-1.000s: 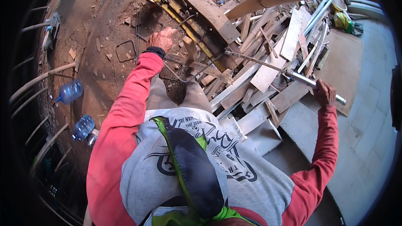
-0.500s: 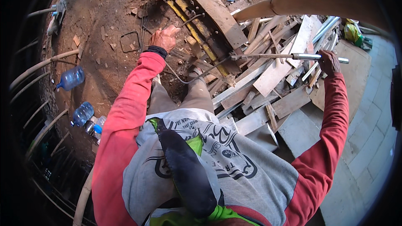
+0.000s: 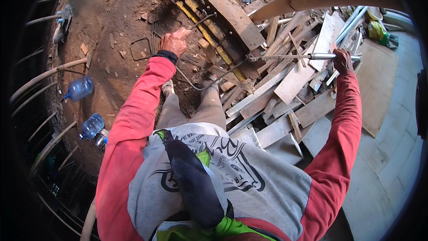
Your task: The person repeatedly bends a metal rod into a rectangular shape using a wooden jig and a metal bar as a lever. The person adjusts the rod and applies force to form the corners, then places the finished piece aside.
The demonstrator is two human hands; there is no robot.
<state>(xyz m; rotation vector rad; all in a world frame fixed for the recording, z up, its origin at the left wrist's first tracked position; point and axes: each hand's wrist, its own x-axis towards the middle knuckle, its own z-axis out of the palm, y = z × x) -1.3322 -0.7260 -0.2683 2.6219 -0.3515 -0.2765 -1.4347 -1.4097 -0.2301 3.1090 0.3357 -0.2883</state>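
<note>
Rod (image 3: 197, 89), part-shaped, set against the yellow beam (image 3: 186, 8), which is the ref. for all places below. Most of the rod lies L of the beam; one end crosses over it partway along, near the bolts (image 3: 230, 32), & the other length runs to the beam's near end, meeting the lever (image 3: 285, 57) there. Can't tell if the lever's head clasps the rod or only abuts it.

L hand (image 3: 174, 42), just L of the beam: fingers curled closed round the rod, tips partly hidden. R hand (image 3: 343, 60), well R of the beam: fingers wrapped round the lever's metal handle, w/ a short bit jutting past the hand. The lever lies roughly level across the view, over the wood scraps (image 3: 296, 80) R of the beam's near end. Plank (image 3: 225, 11): along the beam's R side.

Progress (judged): part-way. Done: one rounded turn is plain, L of the beam's near end; a second prob. sits under the L hand, as the rod leaves it in two directions. Left: the outline is open, w/ the two ends well apart & unjoined. Cf. the four-sided wire frame (image 3: 150, 47) on the ground (image 3: 111, 18), L of the beam.
</note>
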